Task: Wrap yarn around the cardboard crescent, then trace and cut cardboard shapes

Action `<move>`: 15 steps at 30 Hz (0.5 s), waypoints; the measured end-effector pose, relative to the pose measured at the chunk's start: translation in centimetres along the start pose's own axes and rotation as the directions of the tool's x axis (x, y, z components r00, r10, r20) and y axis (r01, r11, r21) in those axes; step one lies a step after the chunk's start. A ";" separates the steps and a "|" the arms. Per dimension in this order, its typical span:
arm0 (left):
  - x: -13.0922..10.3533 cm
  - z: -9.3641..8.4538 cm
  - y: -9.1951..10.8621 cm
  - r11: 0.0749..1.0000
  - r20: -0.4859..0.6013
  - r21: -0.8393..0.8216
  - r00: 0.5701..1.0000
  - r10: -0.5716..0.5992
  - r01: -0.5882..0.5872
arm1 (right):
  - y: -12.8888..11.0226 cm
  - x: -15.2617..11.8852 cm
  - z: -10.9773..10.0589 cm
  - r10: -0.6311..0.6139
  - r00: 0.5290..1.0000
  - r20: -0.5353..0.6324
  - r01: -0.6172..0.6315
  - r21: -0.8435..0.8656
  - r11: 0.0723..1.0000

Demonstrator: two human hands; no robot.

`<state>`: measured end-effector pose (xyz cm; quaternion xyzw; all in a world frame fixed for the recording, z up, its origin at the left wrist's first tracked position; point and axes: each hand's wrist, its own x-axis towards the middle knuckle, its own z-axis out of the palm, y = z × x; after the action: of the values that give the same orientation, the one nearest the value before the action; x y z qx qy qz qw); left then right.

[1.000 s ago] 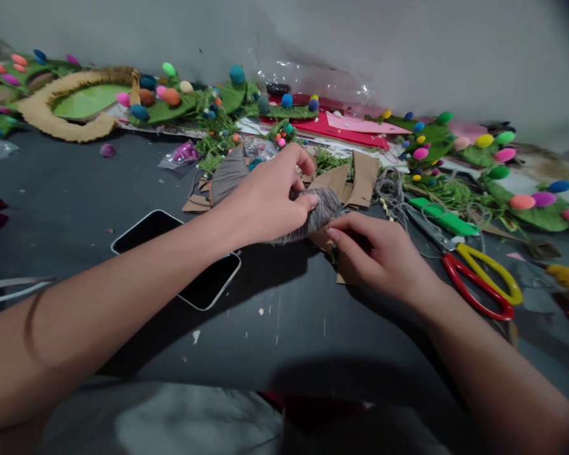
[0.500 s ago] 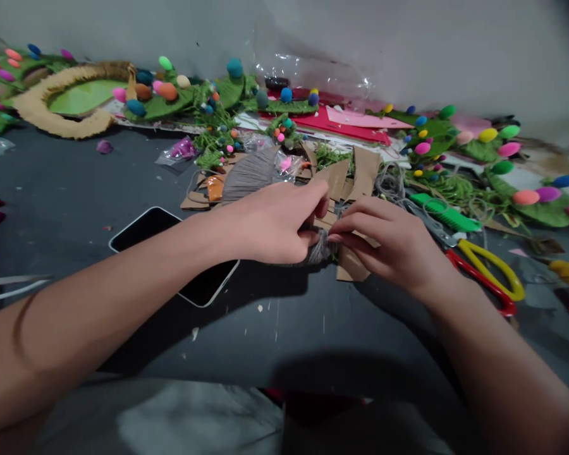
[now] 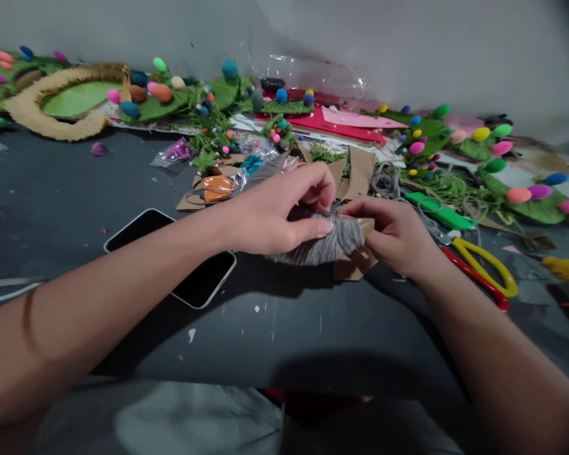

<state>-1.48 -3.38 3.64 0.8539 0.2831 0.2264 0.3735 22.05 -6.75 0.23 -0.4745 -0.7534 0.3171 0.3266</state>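
Note:
A curved cardboard piece wrapped in grey yarn (image 3: 339, 243) is held low over the table, its bare brown end sticking out at the right. My left hand (image 3: 289, 212) is closed on it, with the thumb pressed flat on the yarn near the end. My right hand (image 3: 398, 234) grips around that bare right end; its fingertips are behind the piece and hidden, so whether a strand is between them I cannot tell. Loose cardboard strips (image 3: 360, 172) lie just beyond my hands, and another brown piece (image 3: 353, 266) lies below the wrapped end.
A phone (image 3: 201, 284) lies under my left forearm. Scissors (image 3: 486, 268) with red and yellow handles, a green comb-like piece (image 3: 443, 212) and tangled grey yarn (image 3: 385, 181) are at the right. Green leaf decorations with coloured balls (image 3: 171, 98) line the wall, beside a tan C-shaped piece (image 3: 66, 123).
The wrapped piece has turned to show more yarn and its bare end. My left thumb has straightened over it, and my right fingers have moved from its front to behind the end.

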 end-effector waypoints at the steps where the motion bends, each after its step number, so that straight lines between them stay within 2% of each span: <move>1: 0.1 0.0 -0.1 1.000 -0.057 -0.021 0.998 -0.006 0.005 | 0.1 0.0 0.1 -0.013 1.000 0.001 0.013 0.000 1.000; 5: 0.5 -0.1 -0.8 0.993 -0.300 0.027 0.949 -0.100 0.113 | -0.1 -0.3 0.9 -0.086 0.996 0.013 0.087 -0.114 0.990; 8: 0.5 0.0 -1.3 0.964 -0.360 0.162 0.922 -0.142 0.212 | -1.0 -0.7 1.5 -0.152 0.984 0.094 0.168 -0.200 0.965; 11: 0.4 0.2 -1.2 0.904 -0.278 0.326 0.942 -0.188 0.277 | -1.7 -0.9 1.7 -0.256 0.955 0.148 0.291 -0.323 0.901; 15: 0.1 0.4 -0.6 0.875 -0.074 0.429 0.975 -0.212 0.223 | -1.9 -0.6 1.2 -0.347 0.919 0.188 0.394 -0.461 0.795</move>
<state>-1.36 -3.19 2.96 0.8755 0.4250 0.1247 0.1932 20.34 -8.17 0.87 -0.3691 -0.9015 0.0676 0.2155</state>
